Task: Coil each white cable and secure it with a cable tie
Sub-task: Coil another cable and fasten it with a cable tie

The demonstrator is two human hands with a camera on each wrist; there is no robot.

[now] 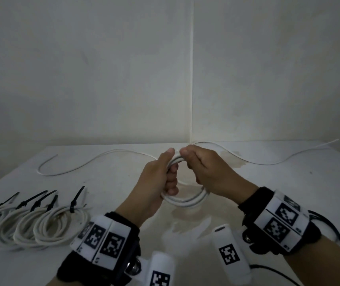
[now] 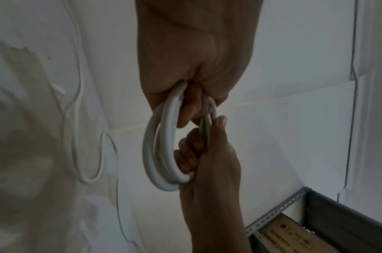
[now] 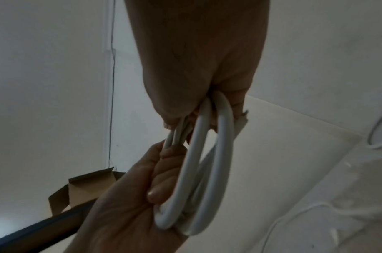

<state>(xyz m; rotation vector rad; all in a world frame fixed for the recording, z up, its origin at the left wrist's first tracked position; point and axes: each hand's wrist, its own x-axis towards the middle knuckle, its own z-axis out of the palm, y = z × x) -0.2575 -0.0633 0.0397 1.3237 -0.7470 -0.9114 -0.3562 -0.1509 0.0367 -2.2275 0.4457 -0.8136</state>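
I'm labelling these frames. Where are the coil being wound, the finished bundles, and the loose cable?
coil (image 1: 187, 200), head view, lower loop.
finished bundles (image 1: 31, 228), head view, middle bundle's loops.
loose cable (image 1: 68, 172), head view, left stretch lying on table.

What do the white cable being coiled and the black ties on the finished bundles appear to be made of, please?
Cable: likely a smooth, matte plastic jacket; it bends into even loops without kinking.
Ties: probably stiff black plastic, nylon perhaps; their free tails stick straight up from the bundles.
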